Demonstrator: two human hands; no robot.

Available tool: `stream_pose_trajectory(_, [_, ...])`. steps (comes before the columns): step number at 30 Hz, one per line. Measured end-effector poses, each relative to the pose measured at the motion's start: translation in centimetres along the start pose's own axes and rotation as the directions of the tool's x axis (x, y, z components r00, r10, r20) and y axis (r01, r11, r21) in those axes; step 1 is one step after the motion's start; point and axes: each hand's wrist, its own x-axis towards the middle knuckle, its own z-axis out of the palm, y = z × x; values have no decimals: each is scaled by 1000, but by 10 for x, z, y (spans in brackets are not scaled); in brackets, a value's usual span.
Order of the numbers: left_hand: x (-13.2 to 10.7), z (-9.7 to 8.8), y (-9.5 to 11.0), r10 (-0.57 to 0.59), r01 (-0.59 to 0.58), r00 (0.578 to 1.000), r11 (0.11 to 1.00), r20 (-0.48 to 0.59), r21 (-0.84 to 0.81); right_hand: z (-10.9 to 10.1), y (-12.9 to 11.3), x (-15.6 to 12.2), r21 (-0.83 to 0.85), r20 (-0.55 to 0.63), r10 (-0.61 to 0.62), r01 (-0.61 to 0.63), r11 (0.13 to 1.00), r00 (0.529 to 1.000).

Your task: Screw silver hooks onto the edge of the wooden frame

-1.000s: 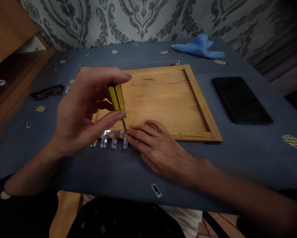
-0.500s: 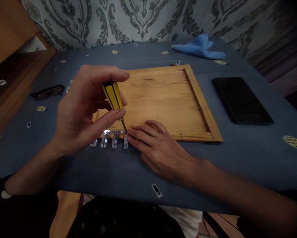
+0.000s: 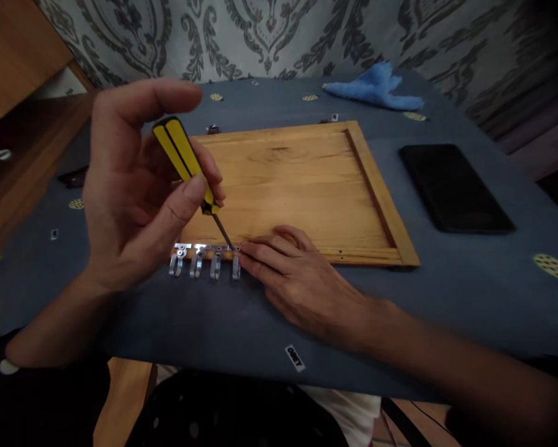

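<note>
My left hand [image 3: 134, 180] is closed on the yellow-and-black handle of a screwdriver [image 3: 183, 155], pinched between thumb and fingers with the index finger raised off it. Its shaft slants down to the right, the tip beside the rightmost screw of a metal hook rail [image 3: 195, 249]. That rail, with several curved hooks hanging over the edge, lies along the near side of a framed wooden board [image 3: 283, 186]. Fingers together, my right hand [image 3: 301, 279] presses on the rail's right end and the board's near edge. Whatever part of the rail lies beneath those fingertips is hidden.
A black tablet or phone [image 3: 455, 188] lies right of the board. Behind it is a crumpled blue cloth [image 3: 376, 87]. Dark glasses [image 3: 74, 177] sit at the left, partly behind my left hand. Wooden furniture [image 3: 22, 56] borders the table on the left.
My left hand has moved left and up, and the screwdriver now leans further left, its tip shifted slightly left of the end screw. More of the hook rail shows. My right hand has stayed put.
</note>
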Motion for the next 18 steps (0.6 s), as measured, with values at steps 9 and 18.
stream_pose_trajectory(9, [3, -12, 4, -325, 198, 873, 918, 364, 345, 1, -1, 0, -25, -32, -15, 14, 1000, 999])
stream_pose_trajectory(18, [3, -16, -3, -677, -46, 469, 623, 567, 781, -1, -1, 1, -17, -3, -7, 7, 1000, 1000])
